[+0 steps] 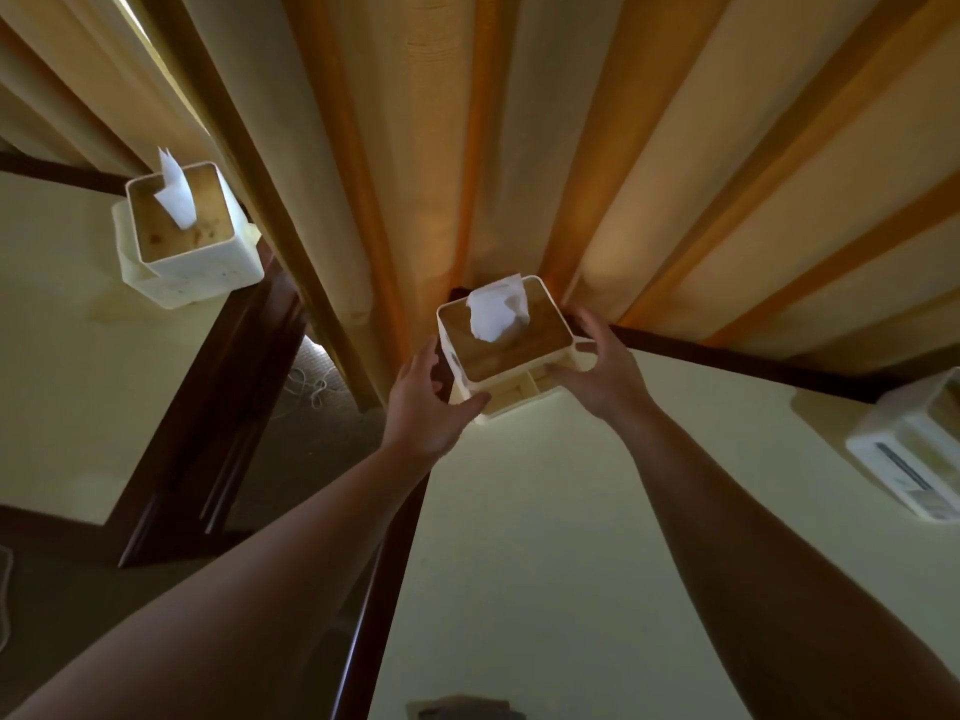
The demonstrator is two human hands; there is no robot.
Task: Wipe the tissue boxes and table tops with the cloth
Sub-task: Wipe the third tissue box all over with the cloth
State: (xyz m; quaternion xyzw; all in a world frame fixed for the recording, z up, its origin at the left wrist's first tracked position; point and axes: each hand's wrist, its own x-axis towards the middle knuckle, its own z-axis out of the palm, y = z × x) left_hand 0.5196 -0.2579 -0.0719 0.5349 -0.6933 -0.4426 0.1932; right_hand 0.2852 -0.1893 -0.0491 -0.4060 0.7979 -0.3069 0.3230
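Gripping the tissue box [511,350] by the curtain [519,148]: left hand [423,407] and right hand [597,368] clasp its opposite sides.

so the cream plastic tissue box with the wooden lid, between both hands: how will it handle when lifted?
The cream plastic tissue box with the wooden lid looks rigid and probably light. Its smooth walls may slip. The left hand and right hand flank it; its white tissue is floppy.

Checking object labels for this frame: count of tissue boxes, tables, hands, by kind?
Tissue boxes: 3, one on the left table, one held at the corner, one cut off at the right edge
Tables: 2, left table, near table
Hands: 2, left hand, right hand, both on the corner box
Total: 7
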